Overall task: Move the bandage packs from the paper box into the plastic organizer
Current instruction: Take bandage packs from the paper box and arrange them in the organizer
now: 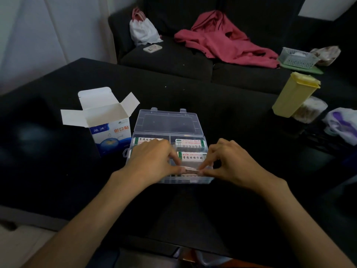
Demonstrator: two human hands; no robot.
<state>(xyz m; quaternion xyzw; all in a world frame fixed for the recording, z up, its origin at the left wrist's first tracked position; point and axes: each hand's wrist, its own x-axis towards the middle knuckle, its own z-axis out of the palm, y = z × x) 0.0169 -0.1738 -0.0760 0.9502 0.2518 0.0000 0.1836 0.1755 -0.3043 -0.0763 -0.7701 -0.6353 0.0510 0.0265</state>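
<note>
Together, both hands [154,159] on a bandage pack [188,169] inside the plastic organizer [168,122]

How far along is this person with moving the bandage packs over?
Nearly done, it seems. Three bandage packs already lie in the clear plastic organizer. The left hand and right hand are pinching another pack into its front compartment. What is visible of the open paper box interior looks empty, though its bottom is hidden.

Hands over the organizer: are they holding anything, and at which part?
Yes. Both hold one bandage pack in the organizer's near compartment: left hand pinches its left end, right hand its right end.
</note>
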